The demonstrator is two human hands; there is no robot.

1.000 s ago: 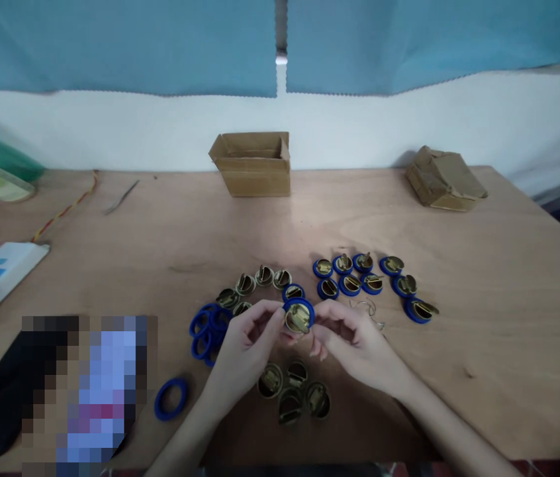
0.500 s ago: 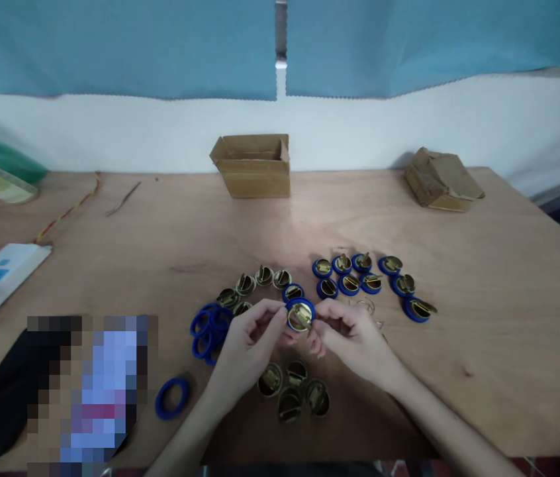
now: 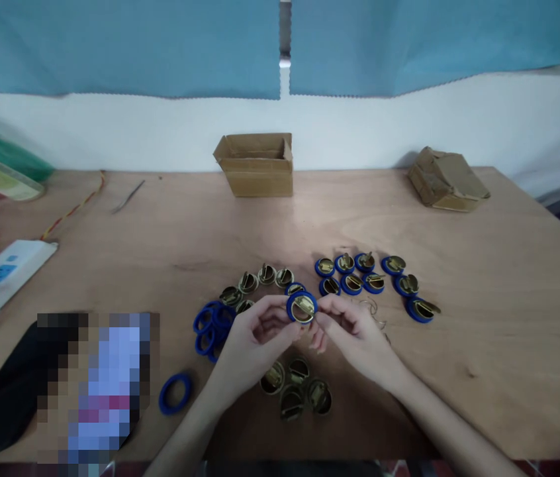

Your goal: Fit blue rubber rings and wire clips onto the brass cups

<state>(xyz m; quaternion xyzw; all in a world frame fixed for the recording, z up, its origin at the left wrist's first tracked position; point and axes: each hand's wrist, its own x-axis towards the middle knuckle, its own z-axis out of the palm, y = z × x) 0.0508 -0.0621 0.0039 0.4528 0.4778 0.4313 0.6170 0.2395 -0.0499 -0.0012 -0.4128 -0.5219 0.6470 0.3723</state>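
Both hands meet over the middle of the wooden table [image 3: 459,218]. My left hand [image 3: 255,341] and my right hand [image 3: 354,334] pinch one brass disc with a blue ring around it [image 3: 302,307] from either side, held above the table. Just below the hands lie several bare brass discs [image 3: 296,391]. A heap of loose blue rings [image 3: 209,326] sits left of my left hand, and a single blue ring [image 3: 175,393] lies nearer the front edge. Several ringed discs [image 3: 367,278] are laid out beyond my right hand.
An open cardboard box [image 3: 255,164] stands at the back centre, a crumpled brown packet [image 3: 447,179] at the back right. A white power strip [image 3: 9,268] and a red-yellow cord [image 3: 74,211] lie at the left. More bare brass discs [image 3: 260,279] sit behind the hands.
The ringed disc has risen slightly and turned between my fingers. Both hands stay in nearly the same place.
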